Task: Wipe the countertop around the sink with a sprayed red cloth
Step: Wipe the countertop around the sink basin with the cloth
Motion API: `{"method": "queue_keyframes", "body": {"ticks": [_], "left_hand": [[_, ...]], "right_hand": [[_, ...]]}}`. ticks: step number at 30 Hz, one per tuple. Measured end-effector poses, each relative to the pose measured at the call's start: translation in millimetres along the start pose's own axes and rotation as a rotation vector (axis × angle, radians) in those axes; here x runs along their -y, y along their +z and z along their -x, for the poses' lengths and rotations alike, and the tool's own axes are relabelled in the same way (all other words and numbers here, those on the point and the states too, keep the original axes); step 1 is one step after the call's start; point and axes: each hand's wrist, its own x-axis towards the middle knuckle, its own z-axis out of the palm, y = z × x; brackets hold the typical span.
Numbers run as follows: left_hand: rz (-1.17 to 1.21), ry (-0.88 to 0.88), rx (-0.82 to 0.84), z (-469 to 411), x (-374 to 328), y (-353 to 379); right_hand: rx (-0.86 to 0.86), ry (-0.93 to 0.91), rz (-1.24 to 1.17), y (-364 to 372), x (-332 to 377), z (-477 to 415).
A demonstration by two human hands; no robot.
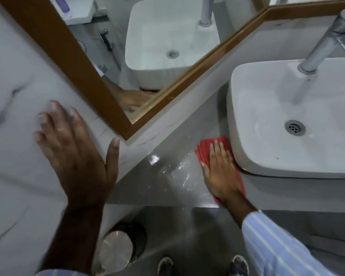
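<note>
A folded red cloth [204, 148] lies flat on the grey countertop [157, 182], tight against the left side of the white basin [287, 120]. My right hand [220, 170] presses down on the cloth with fingers spread flat. Wet streaks shine on the countertop just left of the cloth. My left hand [76, 154] rests open against the marbled wall at the left, fingers apart and holding nothing.
A chrome tap [327, 40] rises at the basin's back right. A wood-framed mirror [100, 80] hangs on the wall above the countertop's back edge. Below the counter stands a metal bin [118, 250] on the floor, near my feet [203, 265].
</note>
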Motion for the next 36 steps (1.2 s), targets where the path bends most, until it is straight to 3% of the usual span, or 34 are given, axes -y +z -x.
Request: {"method": "queue_keyframes", "body": {"ticks": [4, 11, 15, 18, 20, 22, 25, 28, 31, 34, 36], "left_hand": [[-0.109, 0.052, -0.001, 0, 5, 3], [-0.185, 0.094, -0.03, 1, 12, 13], [-0.214, 0.091, -0.037, 0, 11, 14], [-0.212, 0.083, -0.042, 0, 10, 13], [-0.207, 0.083, -0.052, 0, 9, 12], [-0.205, 0.084, -0.054, -1, 9, 13], [-0.191, 0.08, -0.063, -1, 8, 16], [-0.195, 0.07, -0.072, -1, 7, 18], [-0.184, 0.081, -0.081, -2, 6, 18], [-0.164, 0.067, -0.062, -2, 8, 18], [-0.127, 0.059, -0.023, -1, 10, 20]], "right_hand": [[0.03, 0.079, -0.029, 11, -5, 43], [-0.046, 0.19, -0.049, -13, 63, -103], [-0.025, -0.227, 0.038, 13, 115, -46], [0.118, -0.636, 0.018, 20, 111, 8], [0.154, -0.717, 0.05, 16, 78, 10], [0.057, -0.467, 0.044, 12, 37, -2], [-0.129, 0.073, 0.028, 8, 8, -16], [-0.187, 0.225, -0.02, 16, 62, -20], [-0.087, 0.018, -0.121, 36, 143, 11], [0.026, -0.378, -0.16, 66, 217, 65], [0.124, -0.478, -0.157, 74, 231, 79]]}}
